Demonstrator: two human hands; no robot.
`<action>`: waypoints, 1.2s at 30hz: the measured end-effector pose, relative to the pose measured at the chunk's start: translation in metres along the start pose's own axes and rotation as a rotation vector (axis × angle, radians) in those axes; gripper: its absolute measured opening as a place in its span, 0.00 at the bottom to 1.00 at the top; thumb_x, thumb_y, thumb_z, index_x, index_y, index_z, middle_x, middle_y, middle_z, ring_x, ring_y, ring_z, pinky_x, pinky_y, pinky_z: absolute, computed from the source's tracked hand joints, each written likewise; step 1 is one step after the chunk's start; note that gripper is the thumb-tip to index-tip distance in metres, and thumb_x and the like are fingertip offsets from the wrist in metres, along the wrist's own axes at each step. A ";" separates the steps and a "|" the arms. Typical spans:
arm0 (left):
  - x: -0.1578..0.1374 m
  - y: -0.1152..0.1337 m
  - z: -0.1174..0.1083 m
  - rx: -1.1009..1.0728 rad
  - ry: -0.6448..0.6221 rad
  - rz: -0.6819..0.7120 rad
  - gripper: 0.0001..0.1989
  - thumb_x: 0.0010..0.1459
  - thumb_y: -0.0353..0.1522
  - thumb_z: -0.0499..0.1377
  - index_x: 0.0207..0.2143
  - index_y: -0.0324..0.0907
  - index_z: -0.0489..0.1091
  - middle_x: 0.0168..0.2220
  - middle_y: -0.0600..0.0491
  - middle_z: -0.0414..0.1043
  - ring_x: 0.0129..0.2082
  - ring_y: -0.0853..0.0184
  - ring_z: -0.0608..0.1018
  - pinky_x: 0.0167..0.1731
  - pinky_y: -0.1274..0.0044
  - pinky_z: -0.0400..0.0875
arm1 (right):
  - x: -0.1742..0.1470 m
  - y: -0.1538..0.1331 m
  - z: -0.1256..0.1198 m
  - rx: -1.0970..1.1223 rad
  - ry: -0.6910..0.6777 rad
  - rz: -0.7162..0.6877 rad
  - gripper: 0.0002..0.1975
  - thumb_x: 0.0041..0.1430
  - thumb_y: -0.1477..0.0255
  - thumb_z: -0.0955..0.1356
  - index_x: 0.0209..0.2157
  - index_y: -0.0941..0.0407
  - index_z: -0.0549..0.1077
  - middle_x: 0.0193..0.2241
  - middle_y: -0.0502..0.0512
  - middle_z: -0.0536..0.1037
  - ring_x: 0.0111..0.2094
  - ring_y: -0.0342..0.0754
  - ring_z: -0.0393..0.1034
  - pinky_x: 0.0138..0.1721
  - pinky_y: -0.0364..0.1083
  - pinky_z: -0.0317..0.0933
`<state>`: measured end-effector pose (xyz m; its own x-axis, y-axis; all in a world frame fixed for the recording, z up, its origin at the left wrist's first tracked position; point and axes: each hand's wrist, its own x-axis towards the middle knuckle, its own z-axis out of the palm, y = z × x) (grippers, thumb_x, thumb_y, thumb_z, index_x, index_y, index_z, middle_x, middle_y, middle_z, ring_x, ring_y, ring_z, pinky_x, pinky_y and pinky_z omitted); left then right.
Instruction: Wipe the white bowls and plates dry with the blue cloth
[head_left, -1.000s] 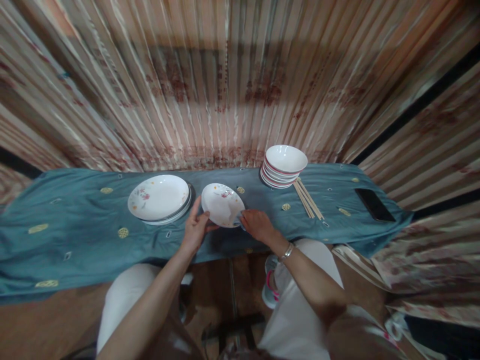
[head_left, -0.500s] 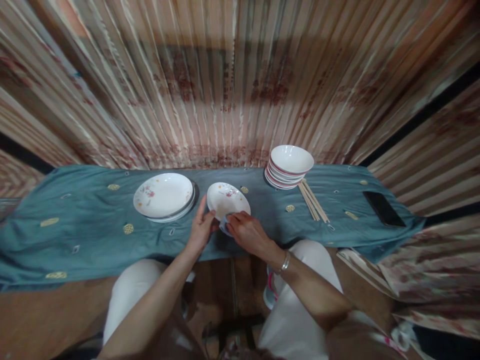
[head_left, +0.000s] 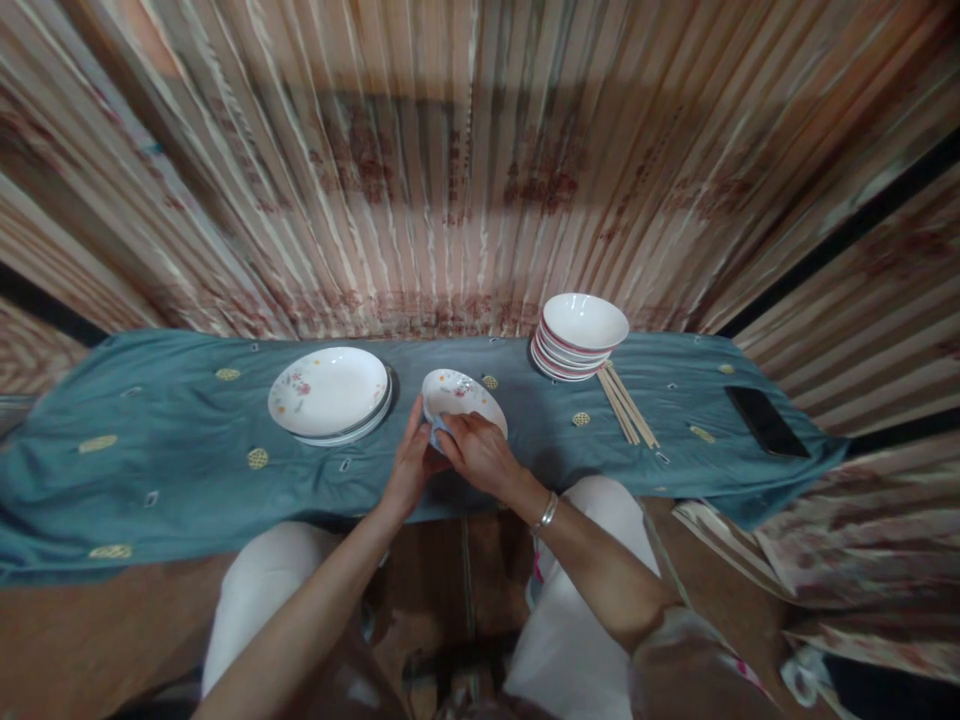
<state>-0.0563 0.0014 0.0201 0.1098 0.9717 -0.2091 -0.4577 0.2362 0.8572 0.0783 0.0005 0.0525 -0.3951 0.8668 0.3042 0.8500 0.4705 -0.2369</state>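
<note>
A white plate [head_left: 474, 393] with a floral rim is tilted above the near side of the table. My left hand [head_left: 411, 462] is closed on its left edge, thumb along the rim. A light blue cloth [head_left: 437, 430] is pinched in my right hand [head_left: 480, 452], which presses it on the plate's near left part. That hand covers much of the plate's lower face. Left of my hands lies a stack of larger floral plates [head_left: 330, 392].
A stack of white bowls [head_left: 583, 322] with red bands stands at the back right. Chopsticks [head_left: 628, 405] lie beside it, and a black phone [head_left: 766, 420] is farther right. The table has a teal cloth [head_left: 195, 450]; a pleated curtain [head_left: 420, 200] hangs behind.
My right hand has moved left and slightly up across the plate with the cloth. The plate, still in my left hand, has shifted a little to the right.
</note>
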 end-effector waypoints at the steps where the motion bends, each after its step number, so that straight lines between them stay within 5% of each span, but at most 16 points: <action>1: 0.000 0.000 0.000 -0.003 0.000 -0.002 0.42 0.49 0.45 0.69 0.66 0.53 0.61 0.49 0.50 0.77 0.38 0.62 0.79 0.34 0.72 0.78 | 0.000 0.000 -0.001 0.011 -0.012 0.007 0.13 0.72 0.69 0.60 0.43 0.59 0.74 0.36 0.60 0.81 0.39 0.52 0.75 0.44 0.48 0.67; 9: 0.009 0.001 -0.007 0.156 0.025 0.102 0.37 0.48 0.45 0.69 0.60 0.48 0.68 0.47 0.48 0.77 0.42 0.58 0.79 0.34 0.72 0.78 | -0.002 0.007 -0.005 0.074 0.052 -0.009 0.09 0.69 0.72 0.63 0.43 0.59 0.75 0.37 0.60 0.81 0.40 0.52 0.75 0.45 0.49 0.68; 13: 0.017 0.002 -0.018 0.372 0.012 0.252 0.32 0.53 0.47 0.65 0.58 0.44 0.69 0.55 0.43 0.74 0.51 0.54 0.77 0.44 0.67 0.77 | -0.004 0.015 -0.004 0.054 0.080 -0.053 0.10 0.69 0.73 0.63 0.44 0.59 0.75 0.38 0.60 0.81 0.40 0.53 0.75 0.46 0.50 0.69; 18: 0.025 0.005 -0.029 0.854 -0.029 0.570 0.25 0.61 0.42 0.59 0.60 0.47 0.68 0.67 0.44 0.60 0.67 0.52 0.63 0.64 0.56 0.58 | -0.010 0.021 -0.006 0.069 0.069 -0.113 0.11 0.70 0.72 0.62 0.46 0.60 0.75 0.39 0.61 0.82 0.42 0.53 0.75 0.47 0.51 0.69; 22: 0.030 0.015 -0.031 1.111 -0.205 0.736 0.16 0.64 0.40 0.56 0.49 0.45 0.77 0.65 0.44 0.64 0.70 0.52 0.56 0.66 0.53 0.52 | -0.015 0.025 -0.011 0.094 0.073 -0.138 0.12 0.70 0.73 0.62 0.47 0.60 0.75 0.38 0.62 0.81 0.42 0.52 0.76 0.48 0.51 0.69; 30: 0.024 0.021 -0.018 1.113 -0.331 0.695 0.06 0.61 0.35 0.60 0.35 0.45 0.77 0.45 0.47 0.81 0.62 0.54 0.70 0.67 0.49 0.42 | -0.023 0.039 -0.024 0.193 0.052 -0.165 0.12 0.70 0.72 0.62 0.47 0.59 0.75 0.41 0.63 0.81 0.43 0.53 0.75 0.48 0.52 0.68; 36: 0.024 0.015 -0.005 0.996 -0.328 0.633 0.05 0.58 0.36 0.62 0.31 0.45 0.77 0.36 0.51 0.82 0.41 0.61 0.82 0.68 0.57 0.49 | -0.022 0.058 -0.019 0.433 0.252 0.006 0.16 0.70 0.66 0.61 0.46 0.57 0.78 0.40 0.61 0.82 0.43 0.52 0.76 0.48 0.51 0.68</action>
<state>-0.0650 0.0284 0.0259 0.3962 0.8358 0.3802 0.3484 -0.5199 0.7799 0.1430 0.0061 0.0493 -0.2485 0.8281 0.5024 0.6086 0.5370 -0.5842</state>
